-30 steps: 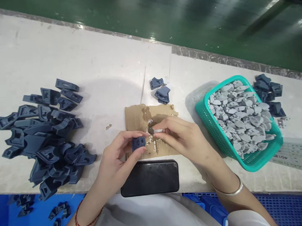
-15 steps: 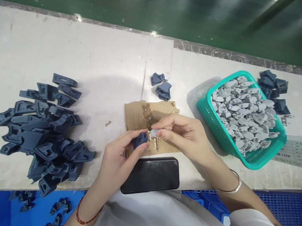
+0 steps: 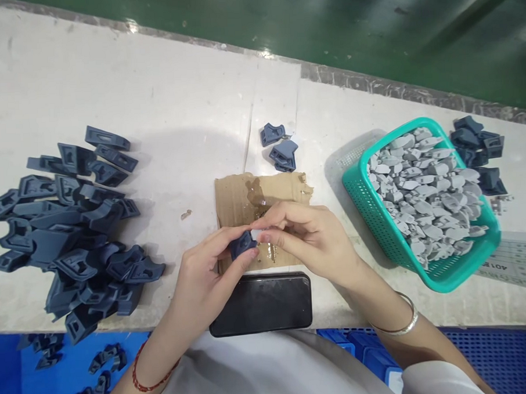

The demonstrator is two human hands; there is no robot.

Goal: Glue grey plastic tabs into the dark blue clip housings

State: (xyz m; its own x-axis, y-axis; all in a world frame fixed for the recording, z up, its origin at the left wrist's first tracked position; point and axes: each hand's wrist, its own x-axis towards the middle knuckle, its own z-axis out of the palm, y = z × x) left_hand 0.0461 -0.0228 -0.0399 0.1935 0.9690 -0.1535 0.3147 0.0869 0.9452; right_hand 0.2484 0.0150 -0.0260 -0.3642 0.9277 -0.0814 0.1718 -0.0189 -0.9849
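Note:
Between the thumb and fingers of my left hand [image 3: 209,269] is a dark blue plastic part [image 3: 242,244], held over a piece of brown cardboard [image 3: 228,198]. My right hand [image 3: 312,238] pinches a small light grey plastic piece [image 3: 256,234] against the right side of the blue part. Fingers partly cover both pieces, so whether the grey one sits inside the blue one cannot be seen. Shiny wet liquid [image 3: 272,252] lies on the cardboard below my hands.
A heap of blue parts [image 3: 56,244] lies left, with two more [image 3: 284,155] beyond the cardboard. At right stands a green basket [image 3: 456,281] of grey pieces, with more blue parts [image 3: 478,138] behind it. A black phone [image 3: 261,304] lies close to me.
My right hand has moved left, bringing the grey piece from just beside the blue part up against it. My left hand has stayed nearly still with the blue part.

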